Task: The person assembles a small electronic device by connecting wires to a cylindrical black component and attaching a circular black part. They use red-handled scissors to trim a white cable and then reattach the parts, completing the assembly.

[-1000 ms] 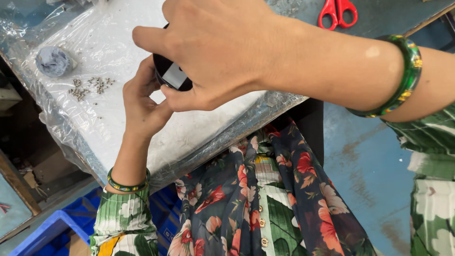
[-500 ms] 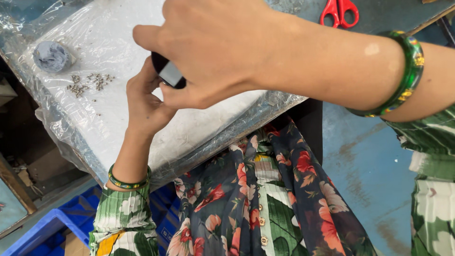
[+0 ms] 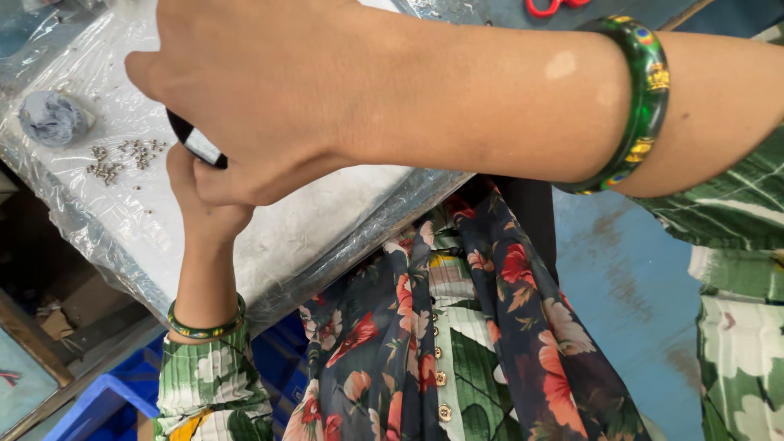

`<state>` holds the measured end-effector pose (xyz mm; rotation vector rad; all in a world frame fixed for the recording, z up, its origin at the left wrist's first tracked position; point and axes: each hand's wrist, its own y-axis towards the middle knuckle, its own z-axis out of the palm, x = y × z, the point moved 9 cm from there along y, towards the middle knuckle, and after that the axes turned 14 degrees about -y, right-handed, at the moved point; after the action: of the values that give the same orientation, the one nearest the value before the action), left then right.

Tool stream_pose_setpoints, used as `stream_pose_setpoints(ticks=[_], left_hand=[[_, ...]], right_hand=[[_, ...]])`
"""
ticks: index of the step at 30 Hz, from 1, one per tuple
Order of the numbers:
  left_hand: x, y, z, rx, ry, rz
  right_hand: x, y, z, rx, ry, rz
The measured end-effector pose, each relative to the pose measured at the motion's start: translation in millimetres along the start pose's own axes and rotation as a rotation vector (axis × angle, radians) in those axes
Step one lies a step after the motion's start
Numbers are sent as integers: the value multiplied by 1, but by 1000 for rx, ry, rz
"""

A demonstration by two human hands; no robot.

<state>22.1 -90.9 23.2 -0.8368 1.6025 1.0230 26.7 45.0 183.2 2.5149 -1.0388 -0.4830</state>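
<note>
At the far left, near the left edge of a plastic-wrapped white board (image 3: 327, 237), sits a crumpled grey wad (image 3: 51, 117). Just beside it lies a loose scatter of tiny metal screws (image 3: 122, 157). Below the board's left corner, blue crates (image 3: 106, 400) show on the floor.

Moving right, the left hand (image 3: 200, 200) rises from below the board's near edge, a green bangle at its wrist, fingers closed up against a small black object (image 3: 196, 143) with a pale, glossy face. The right hand (image 3: 245, 90) reaches across from the right, wrapped over the same object from above and hiding most of it. So both hands are clamped on it, above the board.

It looks small, rigid and light, probably smooth and somewhat slippery on the shiny face; pinching it by its edges seems the surest hold. Its exact shape cannot be told.

Further right, a thick green bangle (image 3: 641, 102) circles the right forearm. Red scissor handles (image 3: 551, 6) peek in at the top edge, on a blue table (image 3: 637, 278).
</note>
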Motion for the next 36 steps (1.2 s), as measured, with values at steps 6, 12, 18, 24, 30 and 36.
stream_pose_setpoints(ticks=[6, 12, 18, 24, 30, 36], left_hand=[[-2, -4, 1, 7, -5, 40], [2, -6, 1, -1, 6, 33], [-5, -4, 10, 32, -82, 58], [-9, -1, 9, -23, -45, 18], [-9, -3, 9, 10, 10, 45], [-2, -6, 3, 5, 98, 35]], right_hand=[[-1, -5, 2, 67, 78, -57], [0, -6, 4, 24, 80, -13], [-2, -11, 23, 201, 173, -42], [-1, -9, 28, 202, 162, -32], [-5, -14, -3, -40, 44, -88], [-1, -12, 11, 251, 70, -132]])
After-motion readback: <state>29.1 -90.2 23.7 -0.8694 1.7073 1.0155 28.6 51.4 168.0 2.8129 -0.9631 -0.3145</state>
